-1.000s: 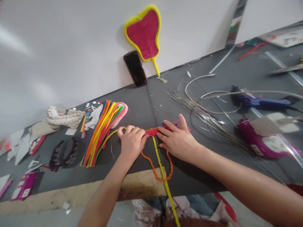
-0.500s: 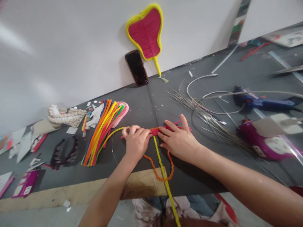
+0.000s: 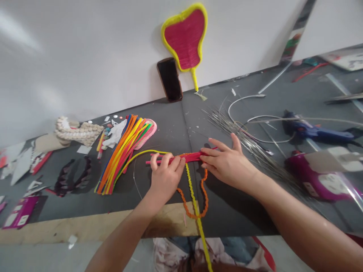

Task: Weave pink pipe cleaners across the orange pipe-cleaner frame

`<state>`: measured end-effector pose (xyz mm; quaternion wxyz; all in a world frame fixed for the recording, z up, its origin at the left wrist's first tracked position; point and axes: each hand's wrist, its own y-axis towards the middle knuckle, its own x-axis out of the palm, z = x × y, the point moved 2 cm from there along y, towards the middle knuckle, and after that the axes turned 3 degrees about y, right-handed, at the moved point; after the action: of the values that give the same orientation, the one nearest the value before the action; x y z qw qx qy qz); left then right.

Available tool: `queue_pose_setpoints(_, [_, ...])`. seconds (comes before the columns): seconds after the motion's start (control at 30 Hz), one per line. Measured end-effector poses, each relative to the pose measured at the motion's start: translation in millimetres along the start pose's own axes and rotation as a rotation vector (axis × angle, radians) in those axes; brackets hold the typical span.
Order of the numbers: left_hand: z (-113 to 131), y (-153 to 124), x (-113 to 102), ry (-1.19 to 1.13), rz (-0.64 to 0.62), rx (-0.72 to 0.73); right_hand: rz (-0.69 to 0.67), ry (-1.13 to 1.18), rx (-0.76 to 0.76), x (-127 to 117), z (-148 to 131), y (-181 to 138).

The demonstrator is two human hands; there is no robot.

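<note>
Red strips [image 3: 194, 156] lie more exposed mid-bundle: your right grip [image 3: 228, 164] has shifted right, closure unclear; left grip [image 3: 167, 176] holds them.

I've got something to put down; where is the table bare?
Largely bare: the tabletop between the phone, coloured strips and wire bundle. Another patch: between the orange loop and right forearm. Crowded: the right side, with glue gun and purple block, and far left, with scraps.

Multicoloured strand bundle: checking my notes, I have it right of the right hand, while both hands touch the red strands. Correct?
Wrong side: the head view shows the multicoloured strand bundle left of the left hand. Both that hand and the right hand touch the red strands.
</note>
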<state>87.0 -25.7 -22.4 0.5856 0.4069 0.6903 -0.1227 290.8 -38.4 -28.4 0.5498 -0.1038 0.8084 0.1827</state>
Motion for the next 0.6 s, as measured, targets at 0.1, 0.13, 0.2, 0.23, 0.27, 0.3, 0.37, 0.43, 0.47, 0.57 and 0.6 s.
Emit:
queue_pose_setpoints(0.1, [1, -2, 0, -0.006, -0.023, -0.027, -0.013, -0.02, 0.006, -7, 6, -1])
queue_pose_setpoints(0.13, [1, -3, 0, -0.013, -0.031, -0.037, -0.017, -0.019, 0.004, -9, 7, -1])
queue_pose_setpoints(0.2, [1, -4, -1, -0.029, -0.039, -0.048, -0.007, -0.007, 0.0, -13, 9, -1])
queue_pose_setpoints(0.23, [0, -4, -1, -0.038, -0.037, -0.049, 0.011, 0.0, 0.0, -15, 10, -1])
queue_pose_setpoints(0.27, [0, -5, -2, -0.047, -0.033, -0.047, 0.04, 0.006, 0.002, -17, 10, 0])
queue_pose_setpoints(0.3, [-1, -6, -3, -0.055, -0.028, -0.046, 0.078, 0.009, 0.007, -19, 10, 0])
queue_pose_setpoints(0.37, [-2, -8, -4, -0.076, -0.033, -0.049, 0.165, 0.007, 0.022, -22, 10, 0])
queue_pose_setpoints(0.43, [-2, -9, -5, -0.096, -0.049, -0.052, 0.243, 0.007, 0.029, -25, 7, 1])
queue_pose_setpoints(0.47, [-2, -10, -5, -0.103, -0.057, -0.053, 0.272, 0.009, 0.027, -25, 4, 1])
queue_pose_setpoints(0.57, [-2, -11, -3, -0.11, -0.07, -0.063, 0.315, 0.023, -0.002, -27, -3, 1])
queue_pose_setpoints(0.6, [-2, -11, -2, -0.11, -0.076, -0.069, 0.317, 0.028, -0.011, -27, -5, 1])
